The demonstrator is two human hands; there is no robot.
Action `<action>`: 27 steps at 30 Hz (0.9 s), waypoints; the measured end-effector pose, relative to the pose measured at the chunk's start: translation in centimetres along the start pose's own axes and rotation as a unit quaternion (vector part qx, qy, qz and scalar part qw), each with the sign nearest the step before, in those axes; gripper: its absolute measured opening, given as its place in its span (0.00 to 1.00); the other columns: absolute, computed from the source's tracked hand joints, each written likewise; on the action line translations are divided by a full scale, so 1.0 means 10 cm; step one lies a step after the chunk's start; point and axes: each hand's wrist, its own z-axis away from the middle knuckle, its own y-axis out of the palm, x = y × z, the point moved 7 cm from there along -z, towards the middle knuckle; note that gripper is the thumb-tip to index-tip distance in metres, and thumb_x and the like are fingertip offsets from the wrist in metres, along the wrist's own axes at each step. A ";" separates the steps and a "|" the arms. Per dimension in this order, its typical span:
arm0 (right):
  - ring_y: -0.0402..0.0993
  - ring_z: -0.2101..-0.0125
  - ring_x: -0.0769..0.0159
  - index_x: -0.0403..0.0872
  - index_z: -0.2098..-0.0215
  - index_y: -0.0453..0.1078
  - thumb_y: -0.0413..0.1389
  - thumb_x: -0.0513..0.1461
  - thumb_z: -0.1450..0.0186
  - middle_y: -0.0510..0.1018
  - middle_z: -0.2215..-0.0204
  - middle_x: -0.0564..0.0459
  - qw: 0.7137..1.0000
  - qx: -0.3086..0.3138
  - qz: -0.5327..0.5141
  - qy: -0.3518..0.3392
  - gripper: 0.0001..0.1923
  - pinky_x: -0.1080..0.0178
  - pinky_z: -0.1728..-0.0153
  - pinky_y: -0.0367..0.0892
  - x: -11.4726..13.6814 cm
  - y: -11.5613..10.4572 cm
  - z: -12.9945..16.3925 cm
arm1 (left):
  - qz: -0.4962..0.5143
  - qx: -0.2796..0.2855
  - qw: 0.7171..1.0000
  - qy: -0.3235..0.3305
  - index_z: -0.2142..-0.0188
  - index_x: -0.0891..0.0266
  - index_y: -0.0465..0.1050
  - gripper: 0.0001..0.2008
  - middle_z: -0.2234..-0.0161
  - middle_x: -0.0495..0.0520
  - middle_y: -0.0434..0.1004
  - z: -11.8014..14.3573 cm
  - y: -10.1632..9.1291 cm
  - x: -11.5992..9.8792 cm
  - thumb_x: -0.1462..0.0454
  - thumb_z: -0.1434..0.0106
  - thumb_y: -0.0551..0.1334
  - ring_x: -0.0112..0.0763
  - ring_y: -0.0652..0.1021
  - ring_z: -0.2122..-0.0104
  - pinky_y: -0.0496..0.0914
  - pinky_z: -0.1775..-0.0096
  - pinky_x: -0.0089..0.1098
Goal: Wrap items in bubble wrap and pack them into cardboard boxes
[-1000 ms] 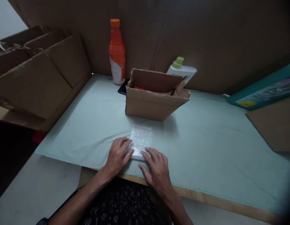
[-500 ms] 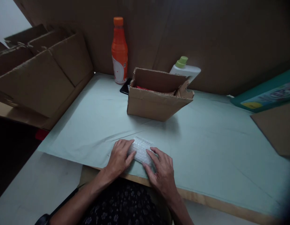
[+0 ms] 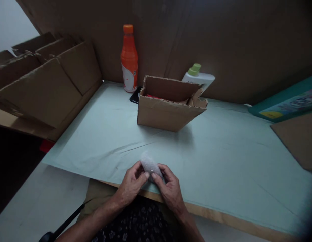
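Between my two hands, near the table's front edge, is a small bundle of clear bubble wrap (image 3: 151, 164), tilted up. My left hand (image 3: 133, 180) grips its left side, with the thumb on the near face and the fingers behind. On the right side, my right hand (image 3: 169, 185) pinches it the same way, its thumb close to the left thumb. Whether anything lies inside the wrap cannot be made out.
Beyond my hands stands an open cardboard box (image 3: 168, 114) with something red inside. Behind it are an orange bottle (image 3: 129, 64), a black phone-like object (image 3: 134, 96) and a white bottle (image 3: 202, 79). Cardboard compartments (image 3: 42, 94) stand left; a green container (image 3: 289, 101) and cardboard piece (image 3: 299, 141) lie right.
The bubble wrap lay flat on the table under my fingers; now it is lifted and tilted up. Both hands have closed on it, thumbs drawn together.
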 end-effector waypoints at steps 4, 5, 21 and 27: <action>0.76 0.51 0.57 0.49 0.48 0.73 0.62 0.44 0.36 0.79 0.49 0.46 0.998 0.015 0.024 -0.052 0.19 0.58 0.49 0.73 0.08 -0.14 0.03 | -0.113 -0.045 0.992 0.040 0.53 0.63 0.73 0.13 0.54 0.57 0.80 -0.02 -0.04 -0.11 0.63 0.37 0.60 0.38 0.78 0.53 0.71 0.49 0.36; 0.76 0.49 0.56 0.49 0.42 0.70 0.63 0.45 0.37 0.76 0.45 0.44 0.997 0.026 0.028 -0.061 0.26 0.58 0.48 0.72 0.10 -0.19 0.02 | -0.162 -0.046 0.984 0.063 0.53 0.63 0.74 0.14 0.55 0.57 0.80 -0.01 -0.03 -0.14 0.65 0.38 0.60 0.38 0.77 0.54 0.70 0.50 0.36; 0.80 0.71 0.64 0.50 0.57 0.77 0.62 0.45 0.37 0.83 0.66 0.53 0.976 0.098 0.185 -0.059 0.12 0.66 0.67 0.75 0.43 -0.82 -0.40 | -0.533 -0.111 0.706 0.452 0.37 0.61 0.62 0.27 0.35 0.68 0.62 -0.64 -0.02 -1.65 0.67 0.35 0.63 0.50 0.62 0.34 0.63 0.38 0.52; 0.83 0.65 0.57 0.57 0.55 0.76 0.64 0.46 0.39 0.84 0.62 0.51 0.966 -0.116 0.174 -0.154 0.13 0.62 0.67 0.79 0.79 -1.77 -0.62 | -0.562 -0.138 0.677 0.455 0.58 0.63 0.75 0.14 0.31 0.64 0.54 -1.19 -0.10 -1.95 0.76 0.42 0.61 0.57 0.58 0.32 0.61 0.37 0.57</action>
